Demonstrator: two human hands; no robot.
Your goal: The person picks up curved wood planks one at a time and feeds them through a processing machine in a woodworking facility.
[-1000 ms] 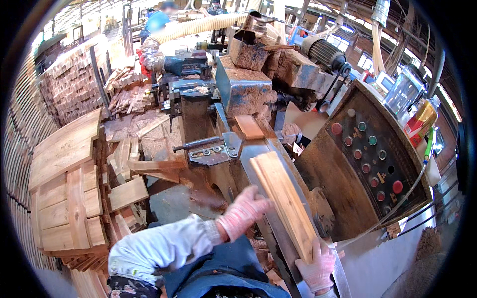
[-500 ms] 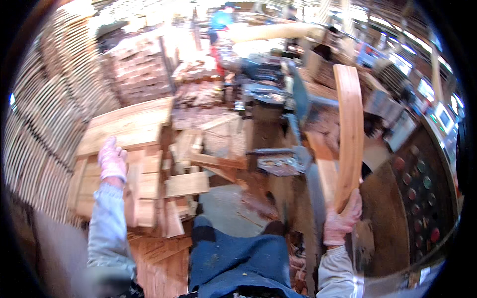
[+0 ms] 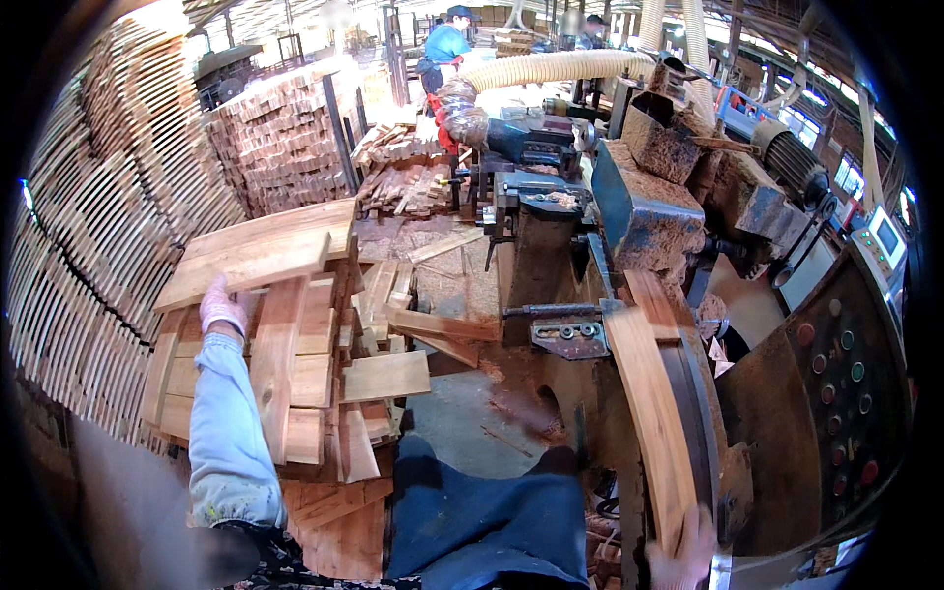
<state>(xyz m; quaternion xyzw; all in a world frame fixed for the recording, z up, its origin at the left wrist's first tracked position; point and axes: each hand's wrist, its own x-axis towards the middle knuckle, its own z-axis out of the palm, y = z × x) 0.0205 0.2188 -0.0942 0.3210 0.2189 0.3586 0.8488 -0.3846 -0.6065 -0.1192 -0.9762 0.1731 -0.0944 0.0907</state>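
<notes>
Far left of the machine (image 3: 634, 211), we see tall slatted rows of wood (image 3: 108, 187) and, a little nearer to it, a stack of small blocks (image 3: 280, 143). In front of these, left of the machine, our gloved left hand (image 3: 222, 307) grips the near edge of a broad board (image 3: 251, 271), its fingers partly hidden by the wood. The board sits tilted at the top of a board pile (image 3: 305, 359). Loose offcuts (image 3: 385, 379) lie between that pile and the machine. Behind, a person in a blue top (image 3: 447, 44) stands near a pale ribbed hose (image 3: 560, 69) that runs towards the machine.

On the machine's near side, a long plank (image 3: 649, 413) stretches along its narrow bed, the far end beside a metal bracket (image 3: 572, 339). Our right hand (image 3: 683, 553) is at the plank's near end — blurred, so we cannot tell whether it grips or merely rests there. Right of the machine stands a brown control panel (image 3: 841, 388) with round buttons — a small screen (image 3: 887, 236) above it.
</notes>
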